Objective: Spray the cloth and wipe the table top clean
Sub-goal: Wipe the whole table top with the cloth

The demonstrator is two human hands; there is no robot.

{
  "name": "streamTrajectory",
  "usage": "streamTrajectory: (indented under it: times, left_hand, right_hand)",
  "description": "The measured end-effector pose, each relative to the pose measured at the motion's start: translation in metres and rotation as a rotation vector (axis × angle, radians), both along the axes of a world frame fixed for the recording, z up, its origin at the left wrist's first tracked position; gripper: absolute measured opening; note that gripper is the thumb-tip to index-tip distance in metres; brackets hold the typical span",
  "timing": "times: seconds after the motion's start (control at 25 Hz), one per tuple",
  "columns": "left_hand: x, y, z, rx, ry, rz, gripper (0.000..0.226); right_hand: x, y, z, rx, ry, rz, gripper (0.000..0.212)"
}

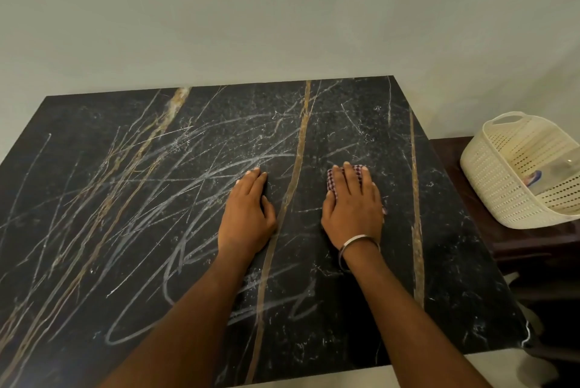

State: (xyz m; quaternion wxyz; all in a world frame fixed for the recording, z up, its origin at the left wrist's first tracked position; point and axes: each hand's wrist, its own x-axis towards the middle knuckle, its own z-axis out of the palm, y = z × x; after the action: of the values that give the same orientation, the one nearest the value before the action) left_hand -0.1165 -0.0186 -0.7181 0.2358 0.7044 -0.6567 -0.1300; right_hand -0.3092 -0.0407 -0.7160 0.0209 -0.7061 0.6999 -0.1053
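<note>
The right hand (353, 208) lies flat with straight fingers on a checked cloth (333, 180) and presses it on the black table top (345, 124). The left hand (248, 215) rests just beside it, flat on the bare stone, holding nothing. White scribble marks (175, 168) cover the left part of the table. A cream basket (499, 187) stands at the right on a dark side table (521, 246), with a clear bottle (561, 168) inside.

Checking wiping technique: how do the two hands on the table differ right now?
The right hand presses a checked cloth; the left hand lies bare on the table top. The right wrist wears a bangle; the left has none. Both lie flat, fingers straight.
</note>
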Motion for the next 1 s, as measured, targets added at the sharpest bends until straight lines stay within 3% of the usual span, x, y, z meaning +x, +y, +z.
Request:
streamTrajectory:
  times: [0.2, 0.36, 0.48, 0.64, 0.76, 1.0]
  left_hand:
    - [0.002, 0.001, 0.003, 0.016, -0.001, -0.001, 0.053]
    - [0.001, 0.001, 0.001, 0.018, -0.031, -0.011, 0.055]
    - [0.001, 0.001, 0.001, 0.025, -0.045, -0.013, 0.056]
    - [0.000, 0.001, 0.003, 0.023, -0.040, -0.006, 0.056]
    - [0.001, 0.001, 0.003, 0.027, -0.031, -0.011, 0.056]
    - [0.002, 0.000, 0.002, 0.014, -0.026, -0.018, 0.056]
  right_hand:
    - [-0.015, -0.012, 0.000, 0.008, 0.024, 0.093, 0.053]
    - [-0.051, -0.029, 0.002, 0.017, 0.028, -0.064, 0.054]
    - [-0.029, -0.030, 0.002, -0.001, 0.011, -0.118, 0.053]
    - [0.018, -0.029, 0.001, -0.005, -0.024, 0.037, 0.052]
    - [0.007, -0.036, -0.001, 0.000, -0.004, 0.090, 0.052]
    - [-0.043, -0.064, -0.001, 0.001, 0.019, -0.094, 0.054]
